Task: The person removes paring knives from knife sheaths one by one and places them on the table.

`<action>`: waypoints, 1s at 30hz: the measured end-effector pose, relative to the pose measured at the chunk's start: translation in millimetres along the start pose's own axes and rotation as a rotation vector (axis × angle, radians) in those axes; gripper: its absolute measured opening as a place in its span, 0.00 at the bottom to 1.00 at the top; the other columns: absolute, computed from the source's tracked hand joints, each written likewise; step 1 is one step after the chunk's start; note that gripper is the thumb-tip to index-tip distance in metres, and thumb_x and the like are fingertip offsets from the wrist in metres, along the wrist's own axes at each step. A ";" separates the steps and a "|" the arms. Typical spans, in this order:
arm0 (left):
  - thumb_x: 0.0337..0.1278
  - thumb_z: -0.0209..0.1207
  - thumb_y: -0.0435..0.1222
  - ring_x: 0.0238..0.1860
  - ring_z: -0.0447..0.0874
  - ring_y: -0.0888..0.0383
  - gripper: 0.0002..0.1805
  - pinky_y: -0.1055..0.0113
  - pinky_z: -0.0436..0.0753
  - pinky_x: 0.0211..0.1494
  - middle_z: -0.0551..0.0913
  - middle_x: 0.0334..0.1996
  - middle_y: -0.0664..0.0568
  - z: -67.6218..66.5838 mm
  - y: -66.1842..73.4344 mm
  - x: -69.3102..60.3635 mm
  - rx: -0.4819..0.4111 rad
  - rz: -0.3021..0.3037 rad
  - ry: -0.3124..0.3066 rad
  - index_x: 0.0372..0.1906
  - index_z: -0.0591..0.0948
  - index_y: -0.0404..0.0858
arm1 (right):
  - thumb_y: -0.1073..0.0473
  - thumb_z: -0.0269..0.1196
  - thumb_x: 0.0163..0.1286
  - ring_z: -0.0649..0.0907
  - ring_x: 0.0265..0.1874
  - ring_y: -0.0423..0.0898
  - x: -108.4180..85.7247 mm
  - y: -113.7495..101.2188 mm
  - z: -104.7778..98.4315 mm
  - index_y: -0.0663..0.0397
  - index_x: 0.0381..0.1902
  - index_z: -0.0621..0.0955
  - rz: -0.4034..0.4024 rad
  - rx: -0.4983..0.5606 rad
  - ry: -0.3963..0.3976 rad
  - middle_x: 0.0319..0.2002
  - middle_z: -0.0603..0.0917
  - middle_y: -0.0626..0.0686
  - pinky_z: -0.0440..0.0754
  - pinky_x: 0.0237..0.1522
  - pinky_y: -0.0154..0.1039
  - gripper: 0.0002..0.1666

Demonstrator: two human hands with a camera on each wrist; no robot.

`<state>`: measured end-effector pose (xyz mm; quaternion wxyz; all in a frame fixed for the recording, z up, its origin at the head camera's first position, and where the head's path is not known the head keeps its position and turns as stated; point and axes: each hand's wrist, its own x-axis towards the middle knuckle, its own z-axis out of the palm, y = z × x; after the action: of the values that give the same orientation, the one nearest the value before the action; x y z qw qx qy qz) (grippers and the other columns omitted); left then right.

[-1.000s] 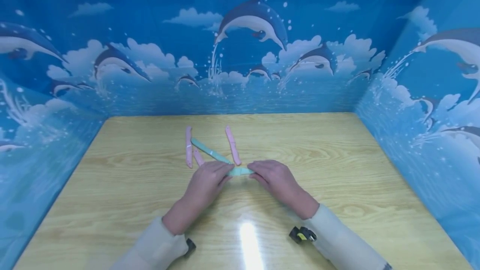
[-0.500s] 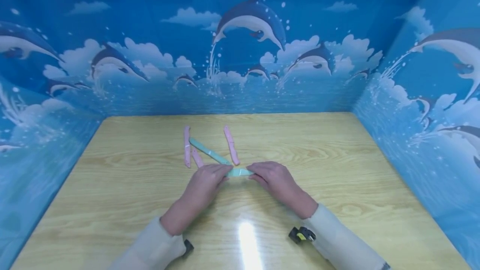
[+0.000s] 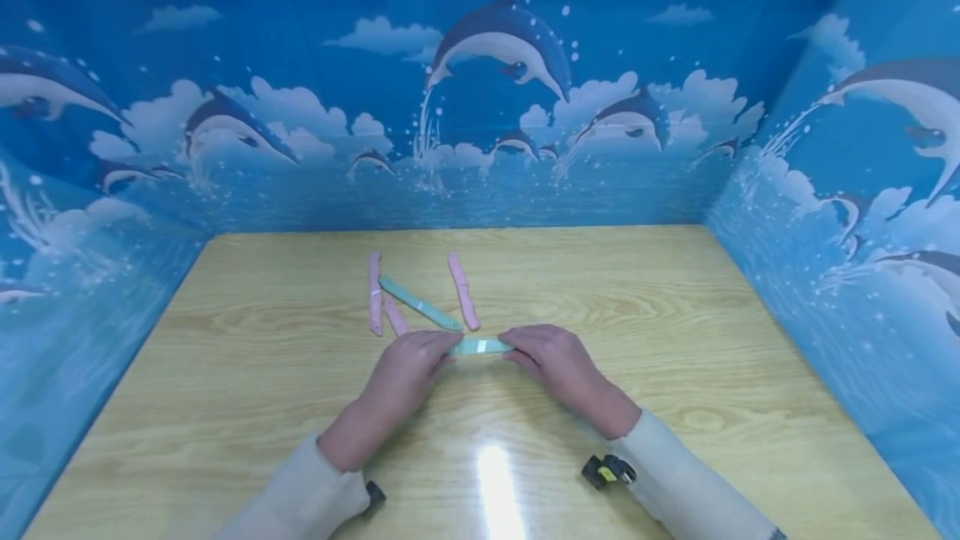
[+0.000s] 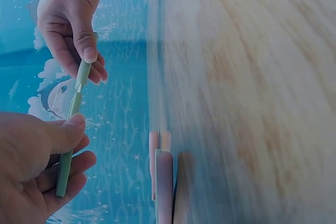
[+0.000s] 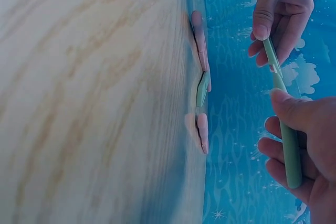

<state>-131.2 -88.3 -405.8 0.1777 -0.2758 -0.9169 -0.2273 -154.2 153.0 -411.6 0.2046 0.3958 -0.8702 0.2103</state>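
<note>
Head view: the left hand (image 3: 405,369) and right hand (image 3: 553,365) each pinch one end of a green stick (image 3: 481,346), raised off the table (image 3: 675,315); its pale middle may be a joint. Beyond lie another green stick (image 3: 420,304) and three pink sticks (image 3: 462,291).

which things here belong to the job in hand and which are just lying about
In the job:
green strip, held by left grip and right grip

Lying on the table, possibly part of the same set:
other green strip
left pink strip
middle pink strip
right pink strip
</note>
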 end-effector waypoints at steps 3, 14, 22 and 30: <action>0.45 0.71 0.30 0.45 0.87 0.52 0.20 0.61 0.85 0.51 0.87 0.43 0.47 0.6 -0.6 -0.5 -0.001 -0.008 -0.006 0.49 0.84 0.37 | 0.61 0.71 0.59 0.87 0.43 0.46 -0.7 0.2 -0.2 0.54 0.44 0.86 0.011 -0.005 -0.007 0.42 0.88 0.50 0.85 0.49 0.42 0.14; 0.46 0.71 0.31 0.46 0.86 0.52 0.21 0.60 0.84 0.52 0.87 0.44 0.48 -0.2 -2.6 -3.3 0.008 -0.027 -0.016 0.50 0.84 0.38 | 0.61 0.71 0.60 0.87 0.43 0.45 -1.2 1.0 0.2 0.54 0.45 0.86 0.032 0.003 -0.025 0.42 0.88 0.50 0.85 0.48 0.41 0.14; 0.46 0.72 0.31 0.46 0.86 0.53 0.21 0.61 0.85 0.51 0.87 0.43 0.50 0.4 -4.9 -5.6 0.033 -0.029 -0.014 0.50 0.84 0.39 | 0.61 0.71 0.59 0.87 0.43 0.45 -2.1 0.7 -0.2 0.55 0.45 0.86 0.043 0.020 -0.030 0.42 0.88 0.50 0.85 0.47 0.41 0.14; 0.45 0.72 0.30 0.45 0.86 0.53 0.21 0.61 0.85 0.51 0.87 0.43 0.49 0.4 -6.4 -5.4 0.020 -0.035 -0.018 0.49 0.84 0.39 | 0.62 0.71 0.59 0.87 0.43 0.45 -5.0 2.2 -1.7 0.54 0.45 0.86 0.073 0.026 -0.044 0.42 0.88 0.50 0.85 0.47 0.40 0.14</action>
<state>-130.8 -95.1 -410.6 0.1679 -0.2599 -0.9254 -0.2188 -152.6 158.2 -413.2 0.1725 0.3710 -0.8855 0.2202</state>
